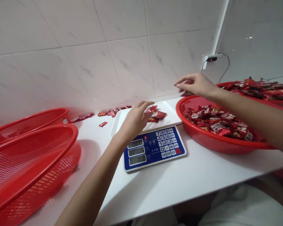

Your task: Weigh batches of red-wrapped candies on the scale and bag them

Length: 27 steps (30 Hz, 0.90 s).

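On the white tray (171, 110) of a blue-and-white digital scale (153, 150) lies a small pile of red snack packets (157, 115). My left hand (137, 118) hovers over the tray's left half with fingers stretched out and thumb apart, beside the pile; whether it touches a packet is partly hidden. My right hand (194, 83) is raised over the far rim of a red plastic basket (179, 114), fingers pinched on a dark red packet (185, 93). Inside that basket are many similar red packets (219, 125).
Two red mesh baskets (33, 163) stand at the left. Loose packets (113, 112) lie along the tiled wall, with a single one (103, 124) nearer. Another basket heaped with packets (261, 88) is at the far right. A power socket with cables (212, 59) is on the wall.
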### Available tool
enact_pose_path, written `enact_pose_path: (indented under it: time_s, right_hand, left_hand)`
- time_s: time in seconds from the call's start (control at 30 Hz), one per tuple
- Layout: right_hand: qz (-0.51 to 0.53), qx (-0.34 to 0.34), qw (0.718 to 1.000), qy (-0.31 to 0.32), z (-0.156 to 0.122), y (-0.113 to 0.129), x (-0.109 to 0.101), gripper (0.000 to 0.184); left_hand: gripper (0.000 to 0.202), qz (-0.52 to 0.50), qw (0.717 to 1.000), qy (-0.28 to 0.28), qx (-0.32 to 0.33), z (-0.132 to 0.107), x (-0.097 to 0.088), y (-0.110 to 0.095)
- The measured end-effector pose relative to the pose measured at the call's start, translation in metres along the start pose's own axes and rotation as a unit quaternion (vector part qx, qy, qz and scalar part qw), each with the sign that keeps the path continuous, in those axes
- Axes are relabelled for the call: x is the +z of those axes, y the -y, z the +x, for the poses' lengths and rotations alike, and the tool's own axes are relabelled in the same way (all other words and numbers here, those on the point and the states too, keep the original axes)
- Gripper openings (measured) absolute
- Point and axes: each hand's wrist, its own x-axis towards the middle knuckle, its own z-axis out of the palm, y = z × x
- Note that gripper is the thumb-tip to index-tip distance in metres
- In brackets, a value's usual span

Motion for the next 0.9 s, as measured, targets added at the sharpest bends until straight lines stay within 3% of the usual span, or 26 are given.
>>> enact_pose_path:
  time_s: [0.07,0.13,0.2,0.27,0.4,0.47,0.53,0.63,0.77,0.83,0.9]
  right_hand:
    - [-0.196,0.024,0.980,-0.009,-0.001,-0.018,-0.030,0.010]
    - [-0.305,0.079,0.949,0.006,-0.008,-0.039,-0.053,0.025]
    - [-0.312,0.116,0.941,0.050,-0.016,-0.058,-0.068,0.030]
    - [-0.268,0.122,0.948,0.119,-0.024,-0.073,-0.076,0.021]
    - [-0.187,0.083,0.951,0.230,-0.027,-0.088,-0.074,0.021]
    - [-0.225,0.079,0.935,0.262,-0.026,-0.086,-0.065,0.037]
    - [-0.300,0.098,0.899,0.304,-0.026,-0.080,-0.054,0.061]
    - [-0.401,0.131,0.846,0.328,-0.027,-0.069,-0.039,0.078]
    - [-0.437,0.165,0.829,0.309,-0.027,-0.061,-0.037,0.045]
    - [-0.446,0.182,0.826,0.293,-0.028,-0.058,-0.043,0.027]
    - [-0.456,0.202,0.824,0.268,-0.030,-0.055,-0.052,0.022]
  left_hand:
    - [0.034,0.005,0.994,0.105,0.013,0.023,0.015,-0.001]
    - [0.035,0.005,0.985,0.166,0.033,0.041,0.029,0.002]
    - [0.034,0.000,0.979,0.195,0.059,0.052,0.037,0.007]
    - [0.029,-0.004,0.975,0.207,0.082,0.058,0.039,0.014]
    - [0.016,-0.004,0.978,0.180,0.107,0.068,0.022,0.014]
    - [0.019,-0.013,0.987,0.133,0.088,0.075,0.012,-0.003]
    - [0.024,-0.057,0.993,0.082,0.056,0.086,0.010,-0.031]
    - [0.025,-0.140,0.988,0.058,0.036,0.105,0.026,-0.076]
    - [0.033,-0.046,0.986,0.158,0.023,0.122,0.063,-0.110]
    - [0.035,-0.009,0.977,0.208,0.039,0.125,0.079,-0.116]
    - [0.030,0.000,0.966,0.253,0.060,0.126,0.094,-0.118]
